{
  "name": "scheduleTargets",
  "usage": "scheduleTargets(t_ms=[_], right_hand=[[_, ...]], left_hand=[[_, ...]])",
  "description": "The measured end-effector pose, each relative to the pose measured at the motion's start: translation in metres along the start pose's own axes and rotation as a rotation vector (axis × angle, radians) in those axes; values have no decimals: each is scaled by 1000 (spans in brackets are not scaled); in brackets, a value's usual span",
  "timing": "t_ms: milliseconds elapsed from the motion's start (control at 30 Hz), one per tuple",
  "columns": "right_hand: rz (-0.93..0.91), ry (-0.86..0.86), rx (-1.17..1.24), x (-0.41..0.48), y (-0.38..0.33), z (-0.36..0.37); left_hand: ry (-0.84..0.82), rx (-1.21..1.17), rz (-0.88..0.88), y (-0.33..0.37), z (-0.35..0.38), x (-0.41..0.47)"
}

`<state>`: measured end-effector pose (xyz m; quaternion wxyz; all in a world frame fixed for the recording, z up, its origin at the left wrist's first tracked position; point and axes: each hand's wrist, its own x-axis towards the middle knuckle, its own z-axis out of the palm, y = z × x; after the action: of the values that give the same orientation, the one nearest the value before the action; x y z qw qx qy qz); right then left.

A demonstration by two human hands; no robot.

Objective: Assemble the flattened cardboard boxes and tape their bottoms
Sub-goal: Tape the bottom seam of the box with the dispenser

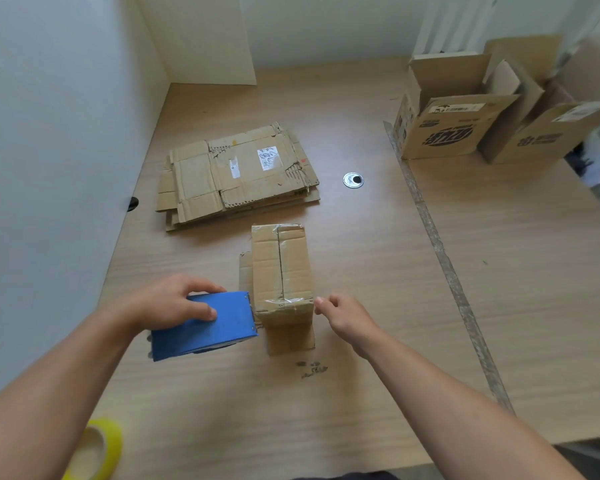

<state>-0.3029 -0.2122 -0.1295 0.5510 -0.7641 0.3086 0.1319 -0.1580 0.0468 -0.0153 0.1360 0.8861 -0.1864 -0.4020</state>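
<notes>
Left forearm point(66, 368) and right forearm point(447, 393): bare all the way to the near frame edge. Left hand point(167, 303) and right hand point(343, 318): bare, nails short and plain. Thin strip of dark fabric point(343, 477) at near edge, garment type unclear.
</notes>
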Motion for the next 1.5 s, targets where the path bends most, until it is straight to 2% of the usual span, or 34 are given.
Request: scheduleTargets(t_ms=[267,400,733,967,1033,1167,1233,1333,1400,1500], right_hand=[[86,35,-91,1,0,1],[-69,91,-207,2,-1,5],[-96,-53,79,-10,0,0],[-164,136,-26,-3,0,9],[-221,176,-135,-1,0,7],[-415,290,-534,4,-6,1],[-598,225,-727,12,-15,1],[-867,17,-985,27,-26,6],[-945,-34,-951,33,-26,6],[-982,-9,-731,36,-22,5]], left_hand=[[37,119,-18,2,0,8],[49,135,-19,4,2,10],[46,178,-17,6,4,10],[39,179,-21,6,4,12],[47,173,-24,4,5,13],[56,144,-18,0,7,15],[61,136,-22,-1,8,16],[53,113,-28,-4,9,17],[53,82,-26,-6,11,16],[69,17,-22,-8,15,14]])
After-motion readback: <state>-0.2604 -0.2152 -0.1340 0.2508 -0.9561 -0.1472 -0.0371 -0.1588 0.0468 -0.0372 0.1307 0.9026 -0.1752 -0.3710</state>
